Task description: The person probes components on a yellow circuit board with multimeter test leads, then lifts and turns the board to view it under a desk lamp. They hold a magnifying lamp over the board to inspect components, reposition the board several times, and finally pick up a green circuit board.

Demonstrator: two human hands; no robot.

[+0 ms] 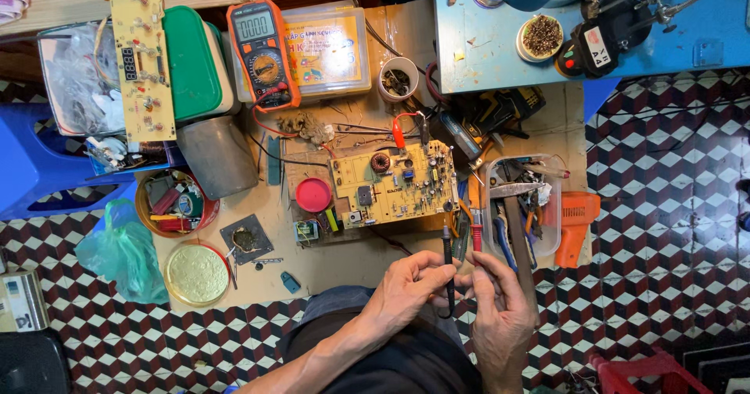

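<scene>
Left hand (408,288) closed around black probe (448,273), fingers curled, thumb pressed on shaft; probe upright, tip toward board (393,184). Right hand (494,308) with fingers loosely bent, fingertips against red probe (476,236), which stands just beside the black one; full grip on it not discernible. Both probe tips just short of the board's near edge, not touching it. Board yellow, lying flat on cardboard mat (344,257), copper coil (380,162) near its far edge, red clip (398,134) beyond that. Red lid (313,195) touching the board's left side. Orange meter (262,52) farther back, leaning on a clear box (328,50). Second board (142,64), long and narrow, at far left beside green lid (191,62). Clear tray (522,206) of tools to the right of the main board, orange tool (576,223) beside it. Gold tin lid (196,274) and green bag (121,253) at near left, on checkered floor (664,245).
</scene>
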